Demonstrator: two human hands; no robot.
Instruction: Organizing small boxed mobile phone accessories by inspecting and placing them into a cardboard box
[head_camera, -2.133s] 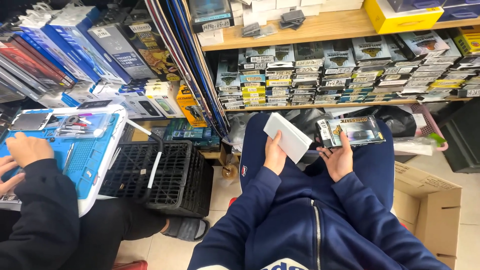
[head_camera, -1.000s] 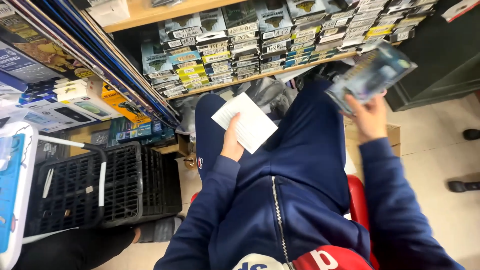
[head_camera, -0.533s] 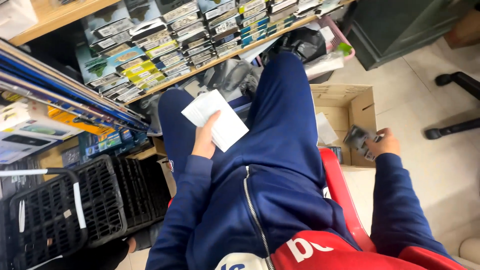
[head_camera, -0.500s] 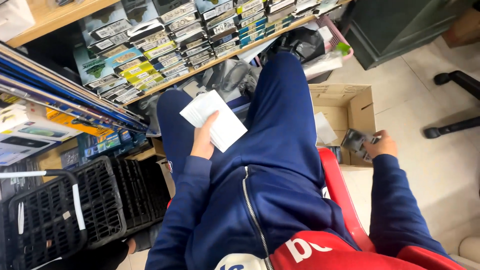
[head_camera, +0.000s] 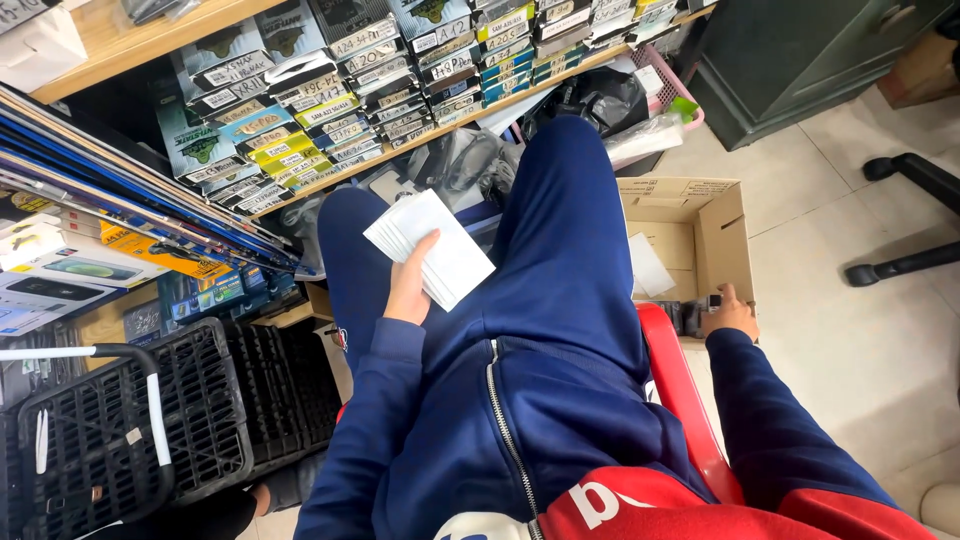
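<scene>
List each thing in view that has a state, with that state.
left hand: holding white packets
white packets: fanned stack, held over thigh
right hand: at box edge, gripping dark items
cardboard box: open, flaps up
black basket: handle folded down

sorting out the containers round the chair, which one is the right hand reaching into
The open brown cardboard box on the floor at the person's right; the right hand sits at its near edge. The black plastic basket stands on the left, far from either hand.
</scene>
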